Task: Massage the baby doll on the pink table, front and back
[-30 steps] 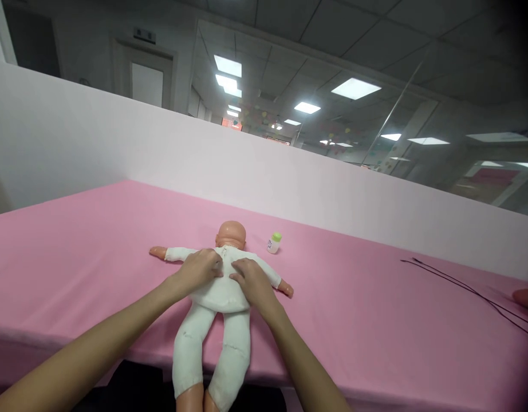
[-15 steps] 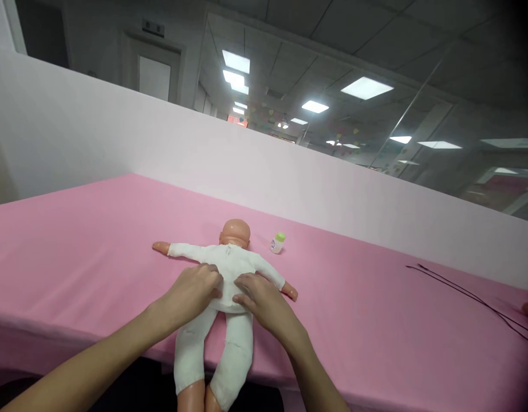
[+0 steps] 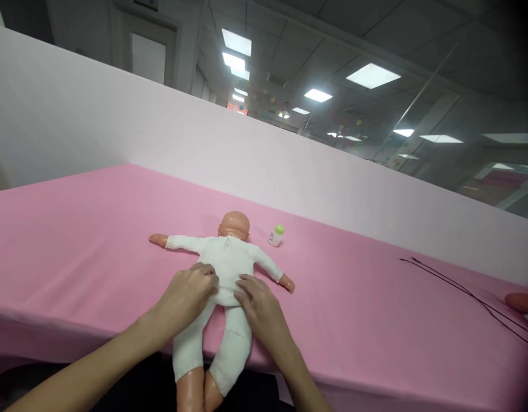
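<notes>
A baby doll in a white cloth body lies face down on the pink-covered table, arms spread and feet toward me. My left hand is at the left side of its lower back, fingers curled in against the cloth. On the opposite side, my right hand has its bent fingers and thumb on the doll's waist, gripping the cloth lightly. Both hands touch the doll; the undersides of their fingers are partly hidden. Beyond the doll's right shoulder stands a small bottle with a green cap.
Dark thin cords run across the table at the right. An orange-brown object is cut off at the right edge. A low white wall borders the table's far side, with glass above it.
The view has tilted slightly, so the scene sits a little higher. Both hands have slid slightly toward the doll's hips and stay in contact with it.
</notes>
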A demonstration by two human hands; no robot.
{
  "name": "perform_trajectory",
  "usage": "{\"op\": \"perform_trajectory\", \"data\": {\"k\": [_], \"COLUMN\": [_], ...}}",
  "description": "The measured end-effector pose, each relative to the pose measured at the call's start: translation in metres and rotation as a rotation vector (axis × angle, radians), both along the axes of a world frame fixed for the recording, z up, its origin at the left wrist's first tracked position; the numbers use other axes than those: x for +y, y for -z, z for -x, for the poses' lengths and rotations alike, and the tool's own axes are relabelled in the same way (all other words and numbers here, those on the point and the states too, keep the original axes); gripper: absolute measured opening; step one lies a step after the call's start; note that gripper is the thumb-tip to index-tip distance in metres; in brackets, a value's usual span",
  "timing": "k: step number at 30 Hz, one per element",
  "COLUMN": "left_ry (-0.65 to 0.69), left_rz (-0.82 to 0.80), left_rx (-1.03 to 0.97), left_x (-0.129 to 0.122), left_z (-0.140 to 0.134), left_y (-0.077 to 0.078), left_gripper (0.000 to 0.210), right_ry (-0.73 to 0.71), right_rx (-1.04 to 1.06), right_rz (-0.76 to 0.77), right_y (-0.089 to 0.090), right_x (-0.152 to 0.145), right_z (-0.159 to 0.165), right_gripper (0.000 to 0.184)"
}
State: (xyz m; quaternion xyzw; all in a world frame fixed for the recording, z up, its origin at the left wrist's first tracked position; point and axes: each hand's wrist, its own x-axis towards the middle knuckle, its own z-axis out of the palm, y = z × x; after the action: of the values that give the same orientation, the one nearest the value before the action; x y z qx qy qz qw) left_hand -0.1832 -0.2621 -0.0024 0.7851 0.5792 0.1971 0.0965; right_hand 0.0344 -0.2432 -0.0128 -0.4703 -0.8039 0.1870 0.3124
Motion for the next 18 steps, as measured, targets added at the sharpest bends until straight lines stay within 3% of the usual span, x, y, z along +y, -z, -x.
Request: {"op": "perform_trajectory", "data": {"k": [4,8,10,13,18], "left_ry": [-0.004,-0.063,-0.1,-0.164,-0.207], "left_rz": [-0.078,-0.156,-0.194,-0.25,-0.157], "left_rx": [-0.186,-0.393,-0.349,-0.191,-0.054], "left_x": [0.028,0.072,0.088,0.101,0.114], "left_z": [-0.002,-0.013,-0.015,-0.016,-0.019], "left_y": [-0.009,-0.017,-0.018,-0.017,-0.01], "left_gripper": [0.019,0.023,0.021,0.021,0.018], "right_ry": [0.098,0.084,0.143,0.245,0.147], "right_rx": [0.277,0.464,0.447,0.31,0.124], "right_rz": [0.264,0.582,0.5,0.173,-0.133], "right_y": [0.005,0.02,0.024,0.019,0.002], "right_x": [0.027,0.053,0.056,0.055,0.076], "right_z": [-0.03,-0.05,-0.053,-0.048,-0.016], "right_gripper": [0.039,0.06,0.056,0.038,0.023]}}
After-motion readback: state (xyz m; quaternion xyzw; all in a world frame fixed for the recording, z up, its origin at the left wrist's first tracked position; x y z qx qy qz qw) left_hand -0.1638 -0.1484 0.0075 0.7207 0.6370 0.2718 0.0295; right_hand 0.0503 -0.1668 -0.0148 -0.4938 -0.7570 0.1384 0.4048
